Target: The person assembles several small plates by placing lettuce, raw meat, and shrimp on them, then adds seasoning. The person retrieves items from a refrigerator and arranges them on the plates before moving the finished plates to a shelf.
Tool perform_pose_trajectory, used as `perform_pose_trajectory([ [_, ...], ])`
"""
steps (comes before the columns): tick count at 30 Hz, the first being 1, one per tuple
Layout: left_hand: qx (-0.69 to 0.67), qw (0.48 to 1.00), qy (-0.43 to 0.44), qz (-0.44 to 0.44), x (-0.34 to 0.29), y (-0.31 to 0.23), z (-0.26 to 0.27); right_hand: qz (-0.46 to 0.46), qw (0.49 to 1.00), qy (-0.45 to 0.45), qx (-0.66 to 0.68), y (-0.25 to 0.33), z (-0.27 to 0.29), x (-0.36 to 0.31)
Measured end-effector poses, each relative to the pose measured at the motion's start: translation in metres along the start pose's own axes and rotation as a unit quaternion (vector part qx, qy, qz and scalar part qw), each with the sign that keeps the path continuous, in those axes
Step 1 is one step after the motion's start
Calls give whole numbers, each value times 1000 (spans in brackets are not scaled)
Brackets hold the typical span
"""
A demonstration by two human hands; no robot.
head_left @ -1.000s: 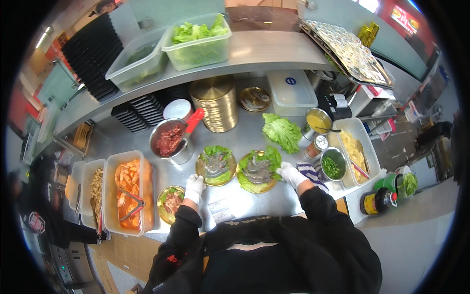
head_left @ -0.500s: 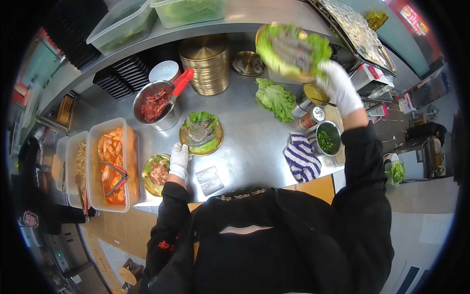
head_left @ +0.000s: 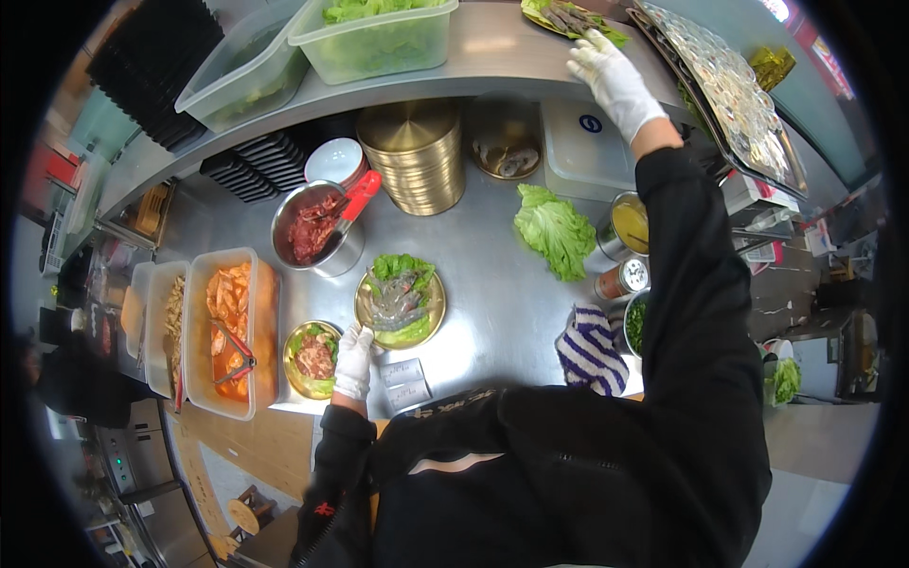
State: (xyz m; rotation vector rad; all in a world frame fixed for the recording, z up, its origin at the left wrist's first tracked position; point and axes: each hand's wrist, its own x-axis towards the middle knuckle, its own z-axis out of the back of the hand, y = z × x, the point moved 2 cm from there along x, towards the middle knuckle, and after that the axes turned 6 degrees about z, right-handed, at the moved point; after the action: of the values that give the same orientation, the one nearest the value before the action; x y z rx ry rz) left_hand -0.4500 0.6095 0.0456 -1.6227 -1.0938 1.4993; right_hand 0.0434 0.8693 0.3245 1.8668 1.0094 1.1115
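Observation:
My gloved left hand (head_left: 353,363) pinches the near-left rim of a gold plate (head_left: 439,319) on the steel counter. Grey raw shrimp (head_left: 398,301) lie on lettuce in that plate. Left of this hand sits a smaller gold plate with raw meat (head_left: 313,358) on greens. My gloved right hand (head_left: 614,83) is stretched up to the raised shelf, open, its fingertips by the near rim of another plate of shrimp (head_left: 573,19) on lettuce, which rests there. Whether the fingertips still touch that rim, I cannot tell.
The shelf edge (head_left: 511,87) overhangs the counter's back. Stacked gold plates (head_left: 414,161), a pot of red meat (head_left: 310,232) and a loose lettuce leaf (head_left: 556,232) stand around. Left is a tub of orange-sauced food (head_left: 232,312) with tongs; right, a striped cloth (head_left: 592,350).
My right hand has carried the lettuce-and-shrimp plate up and away onto the shelf, and its fingers have opened. My left hand stays at the rim of the counter plate.

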Motion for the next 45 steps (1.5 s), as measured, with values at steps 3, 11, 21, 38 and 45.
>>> perform_pose_trajectory([
  [3, -13, 999, 20, -31, -15, -21, -15, -85, 951, 265, -131, 9, -23, -65],
  [11, -31, 995, 83, -39, -40, -82, -79, -342, 818, 434, -159, -47, -31, -274],
  [21, -68, 979, 187, -45, -58, -143, -131, -287, 947, 139, 27, 15, 3, -215],
  [38, -109, 991, -71, 21, -100, -47, -31, -182, 975, -113, 65, -50, 22, 119],
  [45, -85, 991, -107, 1, -102, -46, -53, 28, 988, 115, -99, -86, -42, 173],
])
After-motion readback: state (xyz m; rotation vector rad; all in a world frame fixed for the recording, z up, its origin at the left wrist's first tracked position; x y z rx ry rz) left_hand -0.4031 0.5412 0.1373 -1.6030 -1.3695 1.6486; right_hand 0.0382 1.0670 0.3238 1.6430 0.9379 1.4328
